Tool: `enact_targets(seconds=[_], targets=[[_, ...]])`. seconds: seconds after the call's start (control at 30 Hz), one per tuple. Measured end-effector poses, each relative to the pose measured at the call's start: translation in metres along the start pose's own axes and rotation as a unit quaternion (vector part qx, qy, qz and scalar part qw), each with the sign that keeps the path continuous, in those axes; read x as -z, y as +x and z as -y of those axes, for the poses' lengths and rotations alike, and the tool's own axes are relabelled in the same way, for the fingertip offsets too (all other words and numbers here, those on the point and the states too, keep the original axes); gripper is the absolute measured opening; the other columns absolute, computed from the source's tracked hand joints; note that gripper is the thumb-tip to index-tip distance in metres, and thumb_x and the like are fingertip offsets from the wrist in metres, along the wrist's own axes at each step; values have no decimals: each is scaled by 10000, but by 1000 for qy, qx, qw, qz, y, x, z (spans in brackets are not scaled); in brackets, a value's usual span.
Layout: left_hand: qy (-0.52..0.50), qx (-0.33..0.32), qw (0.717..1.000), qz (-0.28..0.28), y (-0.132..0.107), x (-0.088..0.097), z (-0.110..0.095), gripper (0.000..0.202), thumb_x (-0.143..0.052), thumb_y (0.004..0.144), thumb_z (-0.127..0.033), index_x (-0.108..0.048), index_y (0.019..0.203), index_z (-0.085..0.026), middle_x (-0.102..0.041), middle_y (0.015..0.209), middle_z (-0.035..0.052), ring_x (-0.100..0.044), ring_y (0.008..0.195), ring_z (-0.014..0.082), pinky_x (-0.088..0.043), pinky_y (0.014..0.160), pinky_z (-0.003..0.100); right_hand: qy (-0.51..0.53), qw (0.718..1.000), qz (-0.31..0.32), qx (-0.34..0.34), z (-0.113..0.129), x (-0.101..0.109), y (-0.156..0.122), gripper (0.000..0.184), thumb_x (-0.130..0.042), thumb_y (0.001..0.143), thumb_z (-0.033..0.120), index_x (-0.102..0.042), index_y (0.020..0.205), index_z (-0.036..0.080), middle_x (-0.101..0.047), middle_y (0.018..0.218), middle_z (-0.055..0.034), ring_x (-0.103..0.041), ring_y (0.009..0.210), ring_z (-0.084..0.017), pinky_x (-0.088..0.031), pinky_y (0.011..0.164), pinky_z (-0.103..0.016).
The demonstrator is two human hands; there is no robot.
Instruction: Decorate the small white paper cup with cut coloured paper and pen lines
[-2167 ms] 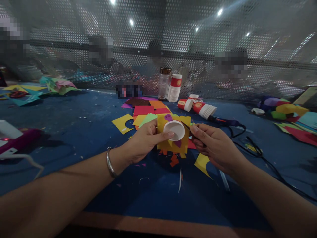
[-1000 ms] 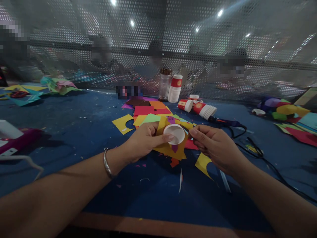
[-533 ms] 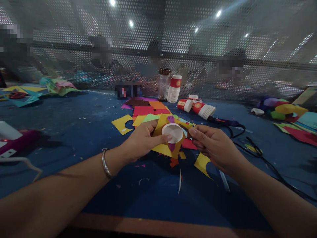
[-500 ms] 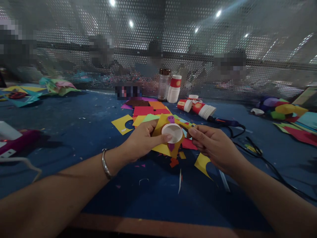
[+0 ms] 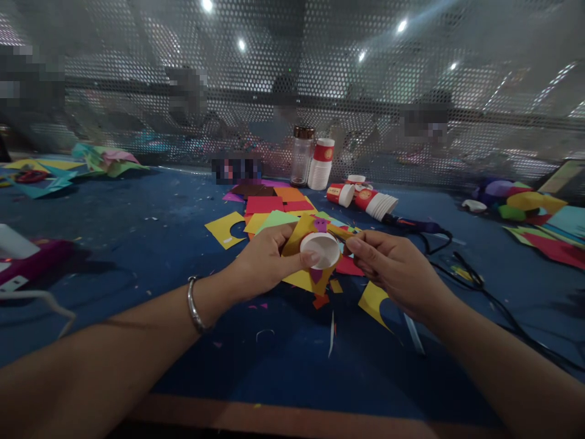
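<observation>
While our left hand (image 5: 265, 261) is holding a white-lined paper cup (image 5: 329, 249) just above the table, the cup's round mouth is facing us and our thumb tip is resting inside it, over the rim. The other left fingers are gripping from behind, and the yellow sheet (image 5: 297, 235) is mostly hiding them. Behind the cup, that sheet is slanting, and a purple cutout (image 5: 320, 224) with dark dots is showing just above the rim. Our right hand (image 5: 388, 262) is pinching narrowly, thumb against forefinger, at the end of a yellow strip (image 5: 342, 232), its remaining fingers curling toward the palm. Farther back on the blue table (image 5: 183, 204), a clear bottle (image 5: 301, 160) with a dark brown lid is standing just beside an upright cup stack (image 5: 320, 174), whose cups are nesting together; what the bottle is containing, we are failing to tell. To their right, a single red-and-white cup (image 5: 338, 194) is lying on its side near a toppled cup row (image 5: 375, 203), also nesting one inside another. Round gold emblems are marking the red of the stack and of the row, while the single cup is bearing a pale label, its marks proving too small for our reading.
</observation>
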State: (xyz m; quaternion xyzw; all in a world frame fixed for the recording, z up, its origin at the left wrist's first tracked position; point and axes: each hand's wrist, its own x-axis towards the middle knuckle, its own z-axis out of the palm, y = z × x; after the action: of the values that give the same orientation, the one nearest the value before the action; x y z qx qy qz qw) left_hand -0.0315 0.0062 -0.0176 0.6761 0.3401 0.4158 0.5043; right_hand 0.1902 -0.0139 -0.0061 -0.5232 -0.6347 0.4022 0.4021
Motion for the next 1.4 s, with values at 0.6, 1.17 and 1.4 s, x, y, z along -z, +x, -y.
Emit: enact_targets(seconds=[0.6,1.17,1.4], targets=[[-4,14,1000,10,1,6,2,351,-838,755,-407,-634,907,-165,-664,870,11,-603,799,147,-489,731,281,-18,1000,11,22,-2,3,0,564,-697,788,743,-590,705,196,-348,569,78,-239,493,-67,-174,432,-241],[26,-32,998,-55,8,14,9,522,-838,759,-386,-518,1119,-186,-691,1098,75,-668,1014,220,-555,850,347,40,999,-22,-7,8,4,-3,606,-761,695,772,-611,733,186,-361,559,76,-250,501,-63,-155,445,-238],[11,-19,1000,5,-2,5,4,668,-765,827,-309,-391,1373,-214,-672,919,12,-699,829,192,-551,740,324,104,994,-29,1,15,-1,-4,627,-806,636,771,-562,700,196,-371,535,86,-250,459,-45,-162,420,-227]])
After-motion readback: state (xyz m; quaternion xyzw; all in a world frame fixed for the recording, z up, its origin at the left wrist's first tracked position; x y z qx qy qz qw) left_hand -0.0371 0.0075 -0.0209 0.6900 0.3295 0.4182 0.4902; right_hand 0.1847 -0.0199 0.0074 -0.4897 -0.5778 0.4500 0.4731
